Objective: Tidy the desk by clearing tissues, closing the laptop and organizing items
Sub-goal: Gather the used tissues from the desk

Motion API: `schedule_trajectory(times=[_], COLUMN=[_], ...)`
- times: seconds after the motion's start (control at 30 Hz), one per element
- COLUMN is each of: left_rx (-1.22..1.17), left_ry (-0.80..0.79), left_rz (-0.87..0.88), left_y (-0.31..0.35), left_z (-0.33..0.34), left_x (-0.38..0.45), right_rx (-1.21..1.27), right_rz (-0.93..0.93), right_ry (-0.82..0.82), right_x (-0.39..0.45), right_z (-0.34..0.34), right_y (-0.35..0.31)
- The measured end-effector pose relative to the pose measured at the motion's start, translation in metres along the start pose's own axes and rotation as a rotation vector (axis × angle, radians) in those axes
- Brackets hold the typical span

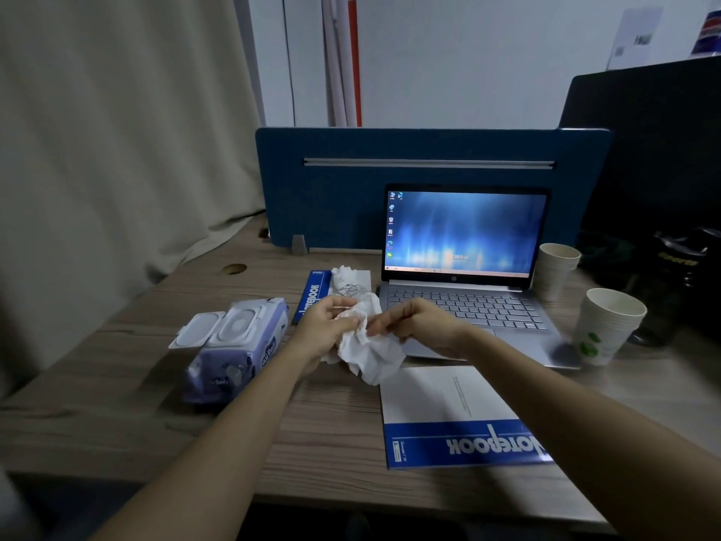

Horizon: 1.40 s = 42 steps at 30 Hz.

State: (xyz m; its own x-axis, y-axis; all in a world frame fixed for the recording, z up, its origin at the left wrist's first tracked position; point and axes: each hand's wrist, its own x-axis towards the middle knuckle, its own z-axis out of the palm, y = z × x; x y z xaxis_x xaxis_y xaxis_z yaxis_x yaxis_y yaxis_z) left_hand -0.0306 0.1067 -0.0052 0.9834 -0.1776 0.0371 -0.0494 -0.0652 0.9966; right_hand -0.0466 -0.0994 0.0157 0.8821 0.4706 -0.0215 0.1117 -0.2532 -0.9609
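Tissue (370,353), white and crumpled, was held in the air just above the table (117,404), between both hands. The left hand (325,326) had its grip closed around the wad from the left, fingers curled into the paper. The right hand (413,322) pinched the tissue's upper edge with a narrow grip of thumb and fingertips. Held from both sides like this, the loose paper was probably being gathered into one ball so it could be carried off in a single hand.

Just behind the hands, a second crumpled tissue (345,275) lay on a blue notebook (312,294) at the laptop's left, not yet cleared. The laptop (464,267) stood open with its screen lit, against a blue divider (351,181).

To the left of the hands lay a purple pack of wipes (238,353), on its back. Its white flip lid (197,329) was open and folded outward. Whether any wipe showed in the opening could not be told.

In front of the laptop lay another notebook (452,415), white with a blue band. To the right stood two stacks of paper cups: a near stack (604,329) and a far stack (556,267). The top cups looked empty, which was hard to confirm in dim light. A dark bottle (671,283) stood behind them.
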Motion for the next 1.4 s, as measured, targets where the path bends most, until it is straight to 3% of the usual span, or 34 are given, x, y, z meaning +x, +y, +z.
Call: schedule_trajectory(times=[0.2,0.3,0.43,0.67,0.87,1.4], left_rx=[0.044,0.161,0.17,0.124,0.091,0.032], left_ry=[0.085,0.185,0.259,0.358,0.426,0.298], left_rz=[0.106,0.19,0.195,0.109,0.087,0.063], left_y=[0.027,0.044,0.055,0.048,0.046,0.046], left_z=[-0.027,-0.047,-0.071,-0.096,-0.109,-0.074], left_x=[0.007,0.01,0.012,0.002,0.0,-0.002], right_rx=[0.004,-0.197,-0.631,-0.983,-0.895,-0.378], right_rz=[-0.019,-0.021,-0.049,0.038,0.019,-0.266], right_ry=[0.18,0.255,0.208,0.092,0.195,0.531], right_x=[0.01,0.018,0.029,0.044,0.055,0.025], right_z=[0.0,0.008,0.024,0.051,0.06,0.02], right_y=[0.004,0.007,0.01,0.009,0.011,-0.021])
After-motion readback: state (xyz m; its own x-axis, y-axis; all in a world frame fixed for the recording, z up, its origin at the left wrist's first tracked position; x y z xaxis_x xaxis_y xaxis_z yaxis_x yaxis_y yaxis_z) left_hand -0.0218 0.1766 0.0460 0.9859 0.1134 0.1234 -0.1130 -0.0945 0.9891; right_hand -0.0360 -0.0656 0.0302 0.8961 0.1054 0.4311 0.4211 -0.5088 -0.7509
